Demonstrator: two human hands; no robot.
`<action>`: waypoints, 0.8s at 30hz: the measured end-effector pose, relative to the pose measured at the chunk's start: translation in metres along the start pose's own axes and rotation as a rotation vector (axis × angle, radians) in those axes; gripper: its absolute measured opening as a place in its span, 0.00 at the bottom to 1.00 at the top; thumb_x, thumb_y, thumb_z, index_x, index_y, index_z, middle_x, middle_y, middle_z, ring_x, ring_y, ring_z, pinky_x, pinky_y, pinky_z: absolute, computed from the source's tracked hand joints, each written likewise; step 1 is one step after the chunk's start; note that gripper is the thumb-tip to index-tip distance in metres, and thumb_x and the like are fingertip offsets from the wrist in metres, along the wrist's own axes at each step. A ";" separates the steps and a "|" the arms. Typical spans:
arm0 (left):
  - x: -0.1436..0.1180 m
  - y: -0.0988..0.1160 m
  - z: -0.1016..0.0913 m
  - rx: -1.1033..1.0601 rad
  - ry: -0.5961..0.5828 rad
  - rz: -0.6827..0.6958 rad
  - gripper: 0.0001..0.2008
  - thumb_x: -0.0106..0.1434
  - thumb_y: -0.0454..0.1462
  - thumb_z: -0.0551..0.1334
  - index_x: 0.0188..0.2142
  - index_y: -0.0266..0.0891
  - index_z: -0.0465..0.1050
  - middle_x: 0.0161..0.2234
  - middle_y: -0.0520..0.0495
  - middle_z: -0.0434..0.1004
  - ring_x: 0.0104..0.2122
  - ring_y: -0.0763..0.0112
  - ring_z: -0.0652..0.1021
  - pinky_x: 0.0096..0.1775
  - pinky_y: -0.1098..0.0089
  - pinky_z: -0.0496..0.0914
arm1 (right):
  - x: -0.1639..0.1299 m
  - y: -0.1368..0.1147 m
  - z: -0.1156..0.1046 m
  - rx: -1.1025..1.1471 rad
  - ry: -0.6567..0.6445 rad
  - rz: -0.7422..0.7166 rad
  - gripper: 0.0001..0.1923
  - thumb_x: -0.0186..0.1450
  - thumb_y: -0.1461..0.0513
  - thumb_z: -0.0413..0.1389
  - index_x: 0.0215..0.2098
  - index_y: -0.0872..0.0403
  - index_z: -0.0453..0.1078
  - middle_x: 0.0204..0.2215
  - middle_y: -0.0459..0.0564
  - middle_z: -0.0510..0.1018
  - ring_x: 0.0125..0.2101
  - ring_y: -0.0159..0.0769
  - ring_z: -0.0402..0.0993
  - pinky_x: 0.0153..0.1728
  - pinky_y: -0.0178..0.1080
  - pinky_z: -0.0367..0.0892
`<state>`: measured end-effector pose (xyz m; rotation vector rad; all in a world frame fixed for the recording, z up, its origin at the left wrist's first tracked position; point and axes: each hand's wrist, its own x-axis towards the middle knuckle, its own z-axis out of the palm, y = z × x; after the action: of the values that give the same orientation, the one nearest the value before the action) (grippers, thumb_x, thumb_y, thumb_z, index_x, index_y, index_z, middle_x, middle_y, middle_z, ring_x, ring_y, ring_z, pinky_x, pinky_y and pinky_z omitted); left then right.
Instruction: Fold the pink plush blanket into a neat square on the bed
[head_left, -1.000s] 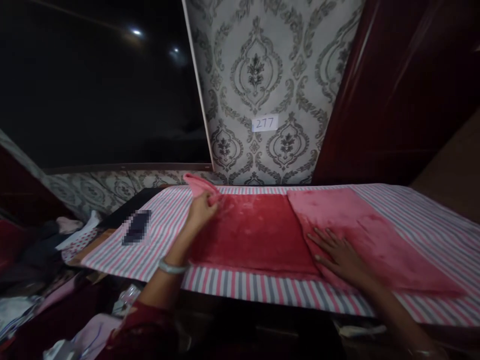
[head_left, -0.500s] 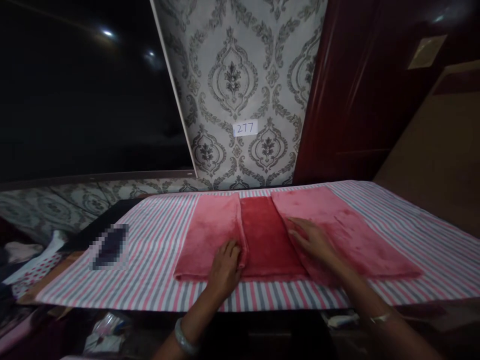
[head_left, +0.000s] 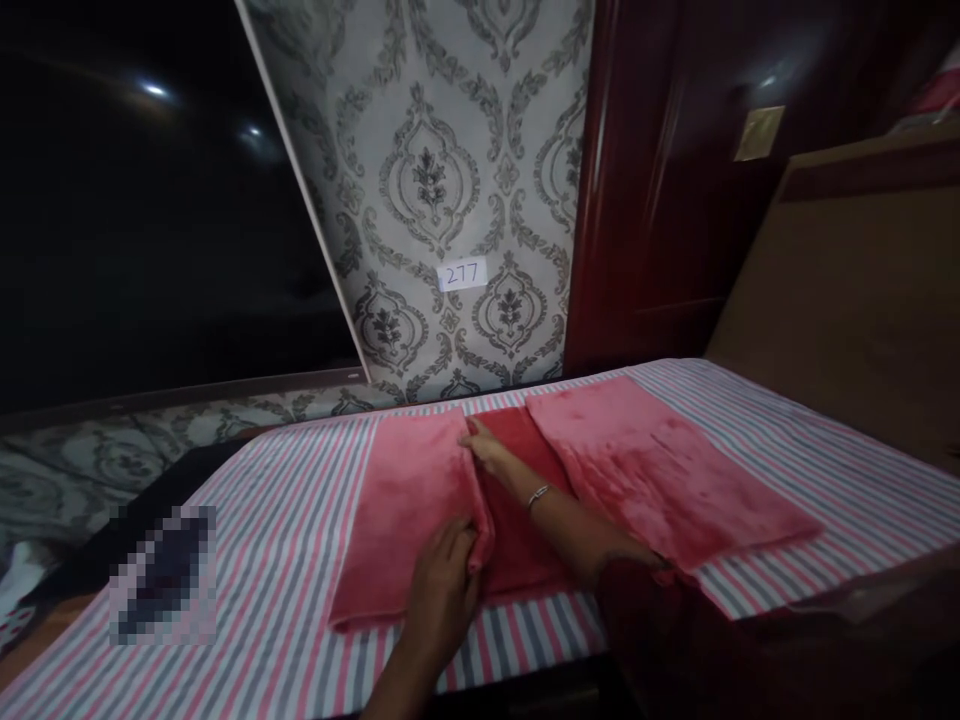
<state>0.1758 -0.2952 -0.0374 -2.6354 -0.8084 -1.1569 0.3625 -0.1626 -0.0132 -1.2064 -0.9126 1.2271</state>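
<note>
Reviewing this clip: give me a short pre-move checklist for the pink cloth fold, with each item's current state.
1. Left hand on the folded left flap's inner edge, near end: ok.
2. Right hand on the same edge, far end: ok.
3. Left flap lies flat on the pink cloth: ok.
4. Right flap folded in and flat: ok.
5. Flap edges meet at the middle: not ok, a darker strip shows between.
6. Cloth fully on the striped sheet: ok, though the near edge sits close to the sheet's border.
</note>
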 end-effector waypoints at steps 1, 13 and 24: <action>0.003 0.000 0.001 0.010 0.002 0.007 0.17 0.62 0.29 0.54 0.49 0.42 0.70 0.47 0.42 0.80 0.46 0.60 0.80 0.47 0.59 0.75 | 0.005 -0.003 0.001 0.007 0.045 -0.024 0.33 0.63 0.65 0.55 0.66 0.53 0.56 0.41 0.47 0.79 0.35 0.34 0.77 0.39 0.36 0.73; 0.022 0.046 0.058 -0.008 -0.227 0.059 0.15 0.57 0.26 0.57 0.42 0.37 0.74 0.49 0.37 0.79 0.48 0.54 0.77 0.47 0.54 0.75 | 0.004 0.012 -0.074 -0.242 0.272 -0.168 0.34 0.58 0.66 0.55 0.64 0.58 0.65 0.39 0.52 0.82 0.35 0.38 0.77 0.40 0.41 0.73; 0.036 0.062 0.045 -0.155 -0.462 -0.048 0.16 0.58 0.30 0.61 0.47 0.38 0.75 0.53 0.37 0.77 0.52 0.52 0.76 0.53 0.53 0.72 | 0.004 0.003 -0.084 -0.310 0.322 -0.171 0.36 0.56 0.68 0.55 0.64 0.56 0.63 0.47 0.54 0.79 0.40 0.40 0.76 0.45 0.42 0.71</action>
<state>0.2576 -0.3169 -0.0378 -3.0825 -0.8854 -0.6425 0.4441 -0.1732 -0.0309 -1.4864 -0.9617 0.7444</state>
